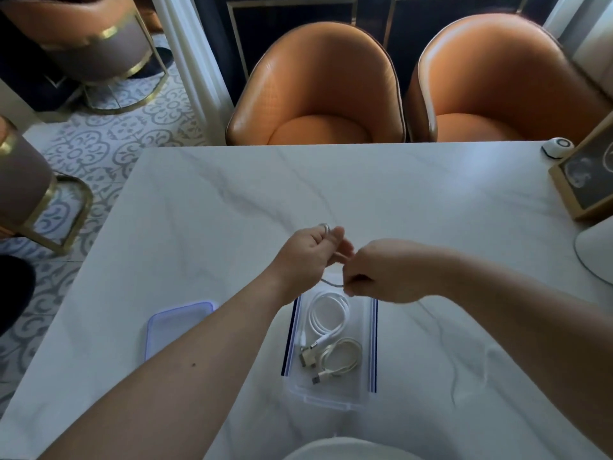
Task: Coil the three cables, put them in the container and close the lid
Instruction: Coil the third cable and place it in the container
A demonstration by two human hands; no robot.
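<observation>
Left hand (308, 257) and right hand (381, 273) both grip the third cable (331, 283), right over the open container (326, 401). White cable (328, 313) and cream cable (345, 355) sit coiled inside. Left forearm overlaps the lid (172, 330) on the desk (199, 210). Orange chairs (318, 88) beyond.

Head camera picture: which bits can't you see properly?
All in the head view:
1. The third cable: mostly hidden inside the left hand and right hand; thin and blurred, so its loops cannot be counted.
2. The container: far end partly behind both hands.
3. The lid: right part hidden by the left forearm.
4. The wooden frame: cut off by the right edge.
</observation>
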